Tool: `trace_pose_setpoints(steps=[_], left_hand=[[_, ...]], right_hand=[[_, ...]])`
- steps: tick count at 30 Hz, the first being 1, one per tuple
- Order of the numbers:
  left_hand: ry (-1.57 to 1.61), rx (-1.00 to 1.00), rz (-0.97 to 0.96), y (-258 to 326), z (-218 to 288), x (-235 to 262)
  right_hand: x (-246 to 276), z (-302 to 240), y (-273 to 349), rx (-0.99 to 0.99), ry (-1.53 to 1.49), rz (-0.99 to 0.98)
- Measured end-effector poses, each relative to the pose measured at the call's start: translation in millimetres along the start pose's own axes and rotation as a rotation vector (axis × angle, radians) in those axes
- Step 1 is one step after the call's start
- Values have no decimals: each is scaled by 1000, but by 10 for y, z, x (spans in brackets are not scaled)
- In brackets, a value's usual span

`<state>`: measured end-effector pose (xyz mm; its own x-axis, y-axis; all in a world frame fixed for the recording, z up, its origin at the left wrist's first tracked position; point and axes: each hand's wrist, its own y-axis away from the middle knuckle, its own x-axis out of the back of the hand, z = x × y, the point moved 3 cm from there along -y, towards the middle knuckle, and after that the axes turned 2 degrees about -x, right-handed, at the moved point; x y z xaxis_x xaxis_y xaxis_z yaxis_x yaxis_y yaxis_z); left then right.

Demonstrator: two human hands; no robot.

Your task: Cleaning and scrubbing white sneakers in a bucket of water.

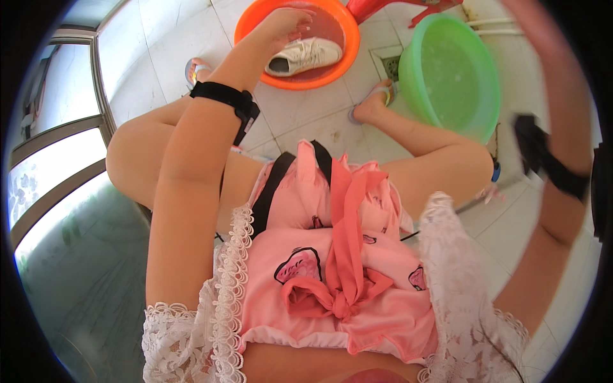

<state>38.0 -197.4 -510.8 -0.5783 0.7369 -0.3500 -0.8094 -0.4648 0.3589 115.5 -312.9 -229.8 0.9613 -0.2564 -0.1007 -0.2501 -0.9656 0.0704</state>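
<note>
The white shoe (313, 55) lies in the orange basin (353, 54), its dark opening toward the lower left and its toe pointing right. The left hand (288, 27) is over the same basin, just beyond the shoe's upper left side, its grip loosely spread with nothing visible in it. The right hand (535, 24) is blurred and cut off at the upper right rim, so I cannot tell whether its grip is wide or narrow; it is well apart from the shoe, nearer the green basin (456, 70) on the tiled floor (313, 121).

Left hand (288, 27) extends forward, fingers loosely bent; right forearm (568, 121) raised.
</note>
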Motion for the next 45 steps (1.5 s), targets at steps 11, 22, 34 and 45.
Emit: trace_pose_setpoints(steps=[11, 22, 34, 45], left_hand=[[240, -310, 334, -205, 637, 72], [-212, 182, 420, 173, -969, 173], [354, 246, 265, 302, -1224, -38], [699, 315, 118, 191, -1038, -219]], right_hand=[[436, 3116, -1042, -340, -144, 512], [585, 3550, -183, -533, 1004, 242], [218, 3053, -37, -576, -194, 282], [48, 1871, -348, -219, 293, 189]])
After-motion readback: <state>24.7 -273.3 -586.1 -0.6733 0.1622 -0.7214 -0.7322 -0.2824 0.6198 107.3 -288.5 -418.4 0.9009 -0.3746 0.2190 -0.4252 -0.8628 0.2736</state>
